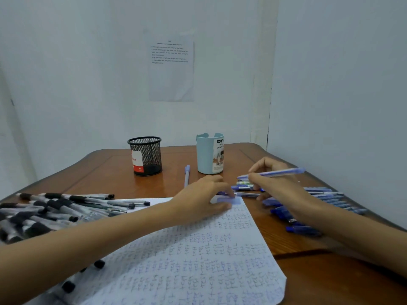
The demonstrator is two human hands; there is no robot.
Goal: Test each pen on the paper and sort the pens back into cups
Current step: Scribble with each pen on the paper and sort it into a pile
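Where the wooden table [105,172] meets the wall corner, scribbled-over paper [187,260] lies centre, with the left forearm crossing it. Black pens [55,208] are heaped left. Blue pens [328,195] lie right, partly behind the right hand [279,190]. Mesh cup [145,156] and pale cup [210,154] stand behind. Right thumb and fingers pinch one blue pen [284,172]. Left hand [202,194] curls over a blurred blue thing [229,200]; its grip cannot be told.

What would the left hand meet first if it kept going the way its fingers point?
Probably the loose pens just beyond the corner of the paper; the left hand looks close, though depth is unclear.
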